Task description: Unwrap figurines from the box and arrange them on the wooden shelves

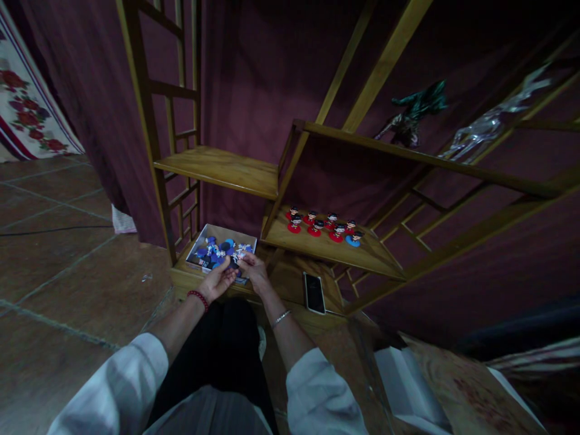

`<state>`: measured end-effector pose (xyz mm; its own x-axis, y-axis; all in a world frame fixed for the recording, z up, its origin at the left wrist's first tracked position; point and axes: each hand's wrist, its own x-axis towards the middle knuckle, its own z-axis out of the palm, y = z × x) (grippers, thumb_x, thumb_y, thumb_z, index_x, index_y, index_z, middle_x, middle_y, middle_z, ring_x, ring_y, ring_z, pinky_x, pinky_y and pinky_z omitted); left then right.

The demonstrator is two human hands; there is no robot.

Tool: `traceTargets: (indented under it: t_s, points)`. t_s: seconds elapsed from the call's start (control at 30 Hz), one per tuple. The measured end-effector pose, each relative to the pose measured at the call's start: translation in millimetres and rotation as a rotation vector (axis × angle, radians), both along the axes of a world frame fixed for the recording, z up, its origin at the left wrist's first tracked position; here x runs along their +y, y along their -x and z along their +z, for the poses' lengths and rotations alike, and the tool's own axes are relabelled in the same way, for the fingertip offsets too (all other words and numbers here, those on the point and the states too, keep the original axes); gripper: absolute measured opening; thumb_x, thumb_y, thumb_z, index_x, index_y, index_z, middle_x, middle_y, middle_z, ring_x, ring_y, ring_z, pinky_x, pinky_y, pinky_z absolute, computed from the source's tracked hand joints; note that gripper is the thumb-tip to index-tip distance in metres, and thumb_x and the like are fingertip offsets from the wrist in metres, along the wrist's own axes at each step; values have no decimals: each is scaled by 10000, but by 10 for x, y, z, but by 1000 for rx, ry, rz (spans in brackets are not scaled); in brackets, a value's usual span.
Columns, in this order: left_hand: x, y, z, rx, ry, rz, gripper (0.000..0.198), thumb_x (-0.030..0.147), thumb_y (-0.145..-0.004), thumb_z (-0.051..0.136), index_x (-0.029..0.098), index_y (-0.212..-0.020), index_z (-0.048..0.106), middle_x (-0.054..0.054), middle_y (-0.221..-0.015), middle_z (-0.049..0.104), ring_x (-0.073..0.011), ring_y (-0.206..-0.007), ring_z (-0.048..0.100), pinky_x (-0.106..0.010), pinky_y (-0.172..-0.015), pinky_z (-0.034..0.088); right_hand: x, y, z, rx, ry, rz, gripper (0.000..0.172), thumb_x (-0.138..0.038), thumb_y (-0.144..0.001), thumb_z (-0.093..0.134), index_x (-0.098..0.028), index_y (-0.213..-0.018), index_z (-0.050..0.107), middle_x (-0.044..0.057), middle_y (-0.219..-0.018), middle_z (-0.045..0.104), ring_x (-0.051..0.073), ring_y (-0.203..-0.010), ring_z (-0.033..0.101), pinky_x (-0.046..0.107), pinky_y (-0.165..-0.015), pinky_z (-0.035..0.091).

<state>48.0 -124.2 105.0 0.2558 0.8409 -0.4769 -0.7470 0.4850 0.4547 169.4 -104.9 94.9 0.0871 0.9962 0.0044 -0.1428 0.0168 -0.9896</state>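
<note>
Figure (236,258) over box (229,233), between left hand (219,281) and right hand (254,270), about equally near. Long axis unclear. Fingers close on either side; whether clamped, can't tell.

A small white figurine with a dark base (235,258) sits between the fingertips of the left hand (218,281) and the right hand (254,271), its finer details too small to tell. Just beneath is a shallow, open cardboard box (222,229) with pale walls, lying slightly askew on a low wooden ledge (181,277). Inside, blue, purple and white figurines (209,246) lie jumbled together, some tipped over.
</note>
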Motion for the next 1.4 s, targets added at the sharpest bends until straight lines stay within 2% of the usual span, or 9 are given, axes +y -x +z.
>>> traceTargets:
  t_s: [0.73, 0.87, 1.07, 1.4]
  points:
    - [-53, -25, 66, -80, 23, 35, 166, 232, -814, 561, 121, -698, 521, -34, -585, 548, -94, -525, 566, -157, -451, 476, -42, -2, 132, -10, 29, -32, 411, -313, -485, 758, -178, -864, 675, -4, -728, 650, 136, -683, 577, 268, -678, 461]
    - [-72, -33, 91, -89, 35, 61, 181, 235, -831, 533, 125, -690, 510, -27, -573, 536, -89, -516, 561, -163, -465, 484, -44, -9, 160, 8, 7, 12, 397, -306, -503, 751, -179, -870, 668, -7, -729, 649, 130, -675, 570, 270, -680, 458]
    - [-107, -34, 120, -110, 6, 68, 155, 219, -820, 554, 119, -706, 523, -28, -586, 549, -92, -532, 570, -177, -501, 503, -46, -6, 188, -3, 0, 3, 397, -311, -510, 752, -180, -877, 674, -6, -729, 649, 134, -692, 577, 273, -694, 463]
    - [-101, -2, 59, -129, -10, 50, 102, 174, -807, 570, 116, -726, 547, -40, -607, 572, -116, -567, 601, -205, -551, 519, -42, 21, 204, -30, -6, 14, 404, -325, -518, 744, -184, -889, 672, -2, -756, 656, 140, -707, 575, 276, -709, 459]
